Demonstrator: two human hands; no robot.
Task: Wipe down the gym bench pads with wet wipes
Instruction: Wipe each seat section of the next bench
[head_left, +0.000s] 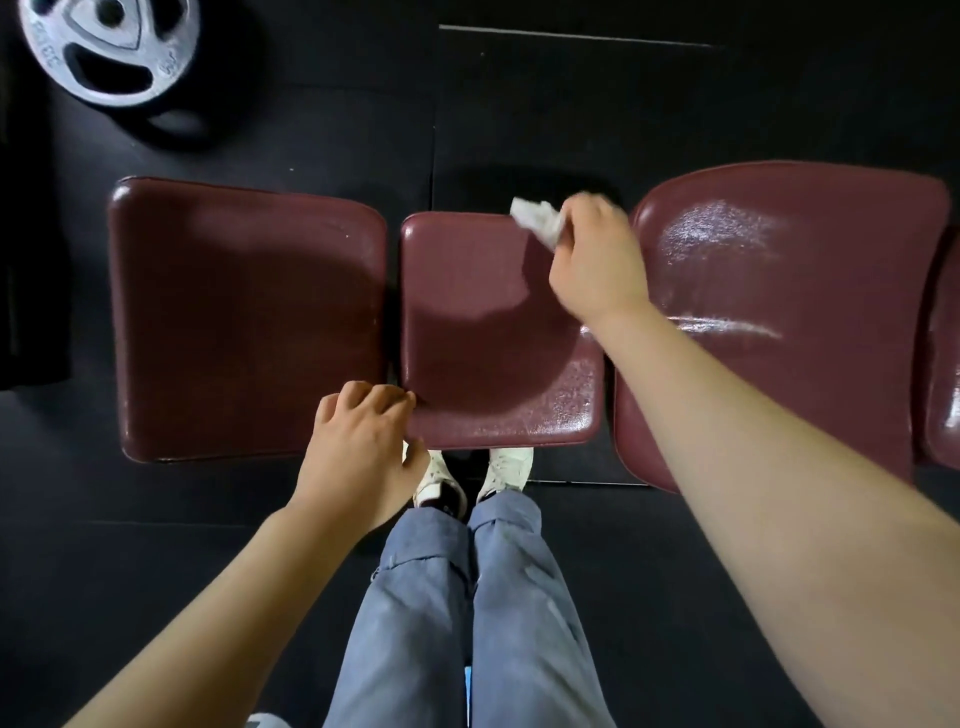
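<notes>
Nearest you, your jeans (467, 597) and white shoes (506, 465) stand on the dark floor (156, 545) at the 6 o'clock edge of the bench. Your left hand (358, 447) rests with loosely curled fingers on the near edge, at the gap between the left pad (244, 312) and the middle pad (493, 353); it holds nothing and looks to be steadying you.

Further out, your right hand (597, 260) pinches a crumpled wet wipe (537, 221) and presses it on the middle pad's far corner, at about 1 o'clock.

Judging by sheen, the right pad (779, 312) at 3 o'clock glistens with wet streaks and seems done. The middle pad shines along its near and right side, so it seems partly wiped. The left pad, at 9 o'clock, looks matte and dry, likely still to do. A further pad (943, 364) shows at the right edge; I cannot tell its state.

A weight plate (109, 49) lies on the floor at 11 o'clock.
</notes>
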